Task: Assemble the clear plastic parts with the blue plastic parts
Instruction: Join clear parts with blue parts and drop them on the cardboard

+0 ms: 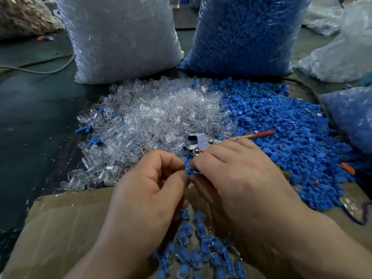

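Observation:
A heap of clear plastic parts [153,119] lies on the table ahead, with a heap of blue plastic parts [285,133] to its right. My left hand [153,184] and my right hand [235,174] meet just below the heaps, fingertips together around a small blue part [191,168]. The right hand pinches it; the left hand's curled fingers close on it too, and any clear part there is hidden. Beneath my wrists, several assembled clear-and-blue pieces [199,246] lie in a cardboard box [66,222].
Metal pliers with red handles [203,140] lie just beyond my right hand. A big bag of clear parts [120,37] and a big bag of blue parts [245,33] stand behind the heaps. More plastic bags [350,119] sit at the right. A cable [40,70] runs at left.

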Motion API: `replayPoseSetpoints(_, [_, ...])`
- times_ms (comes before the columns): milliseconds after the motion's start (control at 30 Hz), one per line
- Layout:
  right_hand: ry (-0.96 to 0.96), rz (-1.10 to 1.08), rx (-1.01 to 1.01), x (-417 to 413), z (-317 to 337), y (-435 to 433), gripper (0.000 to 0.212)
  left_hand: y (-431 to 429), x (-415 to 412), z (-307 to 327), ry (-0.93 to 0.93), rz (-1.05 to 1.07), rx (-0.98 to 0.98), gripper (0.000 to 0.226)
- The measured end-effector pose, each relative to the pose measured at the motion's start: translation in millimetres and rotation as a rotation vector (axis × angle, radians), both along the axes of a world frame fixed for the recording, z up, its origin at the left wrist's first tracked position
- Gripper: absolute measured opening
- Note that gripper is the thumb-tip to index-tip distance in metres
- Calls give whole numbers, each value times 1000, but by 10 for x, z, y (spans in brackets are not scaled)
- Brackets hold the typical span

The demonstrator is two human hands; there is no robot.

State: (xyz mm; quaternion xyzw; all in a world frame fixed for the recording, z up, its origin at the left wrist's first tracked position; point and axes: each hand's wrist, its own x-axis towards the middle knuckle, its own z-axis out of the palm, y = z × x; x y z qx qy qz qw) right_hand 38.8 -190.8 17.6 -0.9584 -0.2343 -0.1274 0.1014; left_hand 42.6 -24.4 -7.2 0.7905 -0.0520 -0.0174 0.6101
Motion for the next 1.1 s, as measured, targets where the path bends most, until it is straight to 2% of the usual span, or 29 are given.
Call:
replayPoseSetpoints(67, [17,-16,27,4,8,-19,24,-7,-25,54,-68,-18,28,6])
replayPoseSetpoints(167, [20,-24,90,-4,7,-16,28,40,-23,92,-14,-24,-42,32])
replayPoseSetpoints(267, [-22,1,128,-8,15,24,24,79,8,104,60,-60,41,45])
replayPoseSetpoints(333, [-14,16,139,-33,36,51,23,107,29,113,109,-116,25,49])
replayPoseSetpoints(400, [61,-7,190,-75,57,80,25,134,43,116,85,-160,-27,44])
replayPoseSetpoints(433, [153,-47,273,-95,52,88,26,143,48,114,44,-189,-45,38])
replayPoseSetpoints(467, [329,-95,432,-117,74,96,28,147,46,113,-2,-227,-50,31])
replayPoseSetpoints(533, [777,-141,905,-129,112,87,23,165,28,119,-96,-322,-53,20])
replayPoseSetpoints(567, [927,-164,1002,-126,154,73,21,183,18,130,-130,-359,-42,16])
replayPoseSetpoints(600, [982,-151,960,-131,177,59,21,210,17,143,-155,-372,-1,16])
replayPoseSetpoints(633, [960,-135,837,-122,156,37,23,242,24,150,-174,-358,71,17])
replayPoseSetpoints(733, [583,-124,330,-105,108,11,23,349,96,150,-220,-301,393,22])
replayPoseSetpoints(800, [457,-74,149,-128,92,22,19,361,125,137,-232,-332,577,23])
replayPoseSetpoints(900, [448,27,42,-154,82,90,21,317,109,109,-248,-410,686,28])
replayPoseSetpoints(967, [449,86,14,-158,80,107,16,290,84,100,-268,-453,695,28])
replayPoseSetpoints(1100, [499,116,-21,-174,108,68,18,274,66,116,-289,-555,690,22])
